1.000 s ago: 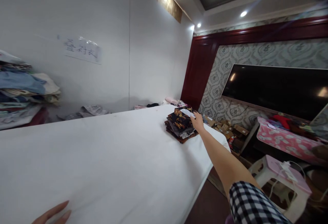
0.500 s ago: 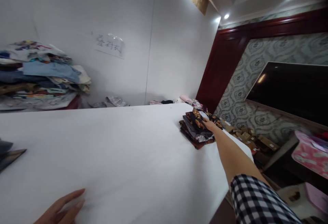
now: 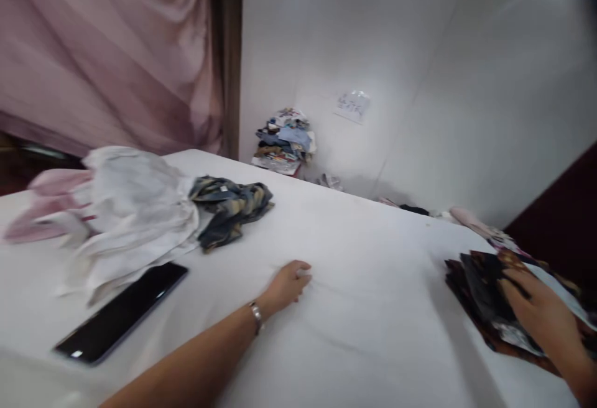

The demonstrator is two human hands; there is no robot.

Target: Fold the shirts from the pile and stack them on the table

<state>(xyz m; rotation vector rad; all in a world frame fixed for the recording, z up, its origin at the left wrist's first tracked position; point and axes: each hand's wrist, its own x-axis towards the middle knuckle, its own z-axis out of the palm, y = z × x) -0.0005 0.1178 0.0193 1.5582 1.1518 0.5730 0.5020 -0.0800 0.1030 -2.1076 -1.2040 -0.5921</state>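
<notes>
On the left of the white counter [image 3: 364, 308] lies a dark phone [image 3: 122, 311], flat and face up. Just behind it sits a heap of white cloth [image 3: 135, 209], with a crumpled dark blue garment [image 3: 231, 206] touching its right side. The left hand [image 3: 284, 285] rests near the middle of the counter, its grip loosely curled and holding nothing, probably as support. At the right edge, the right hand [image 3: 543, 315] presses with spread fingers on a stack of folded dark patterned cloths [image 3: 485, 293], likely to steady it. Behind the counter are a pink curtain [image 3: 107, 53] and a white wall [image 3: 420, 53].
</notes>
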